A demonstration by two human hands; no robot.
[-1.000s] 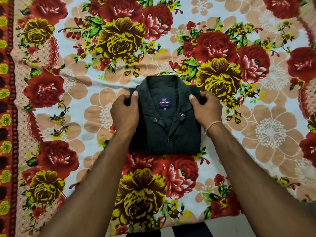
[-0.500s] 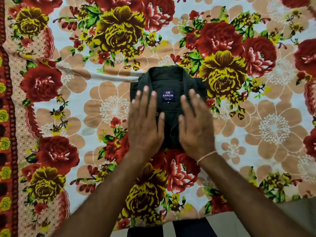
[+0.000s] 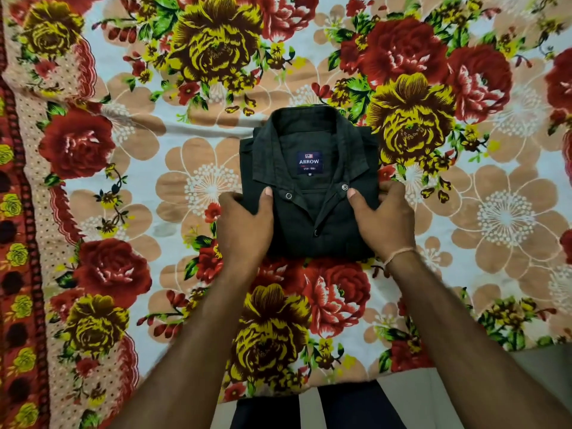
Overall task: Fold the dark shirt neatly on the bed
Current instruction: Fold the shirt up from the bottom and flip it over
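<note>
folded dark shirt (image 3: 309, 193) between left hand (image 3: 244, 224) and right hand (image 3: 382, 221)

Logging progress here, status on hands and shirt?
Left hand and right hand grip the sides of the dark shirt. Shirt folded compact, collar up, on bedsheet. Nothing obstructing.

Bed (image 3: 507, 212) draped in floral sheet (image 3: 130, 187), red and yellow roses, patterned red border at left. Folded dark shirt (image 3: 309, 218) lies centre, collar toward far side, blue label showing.
</note>
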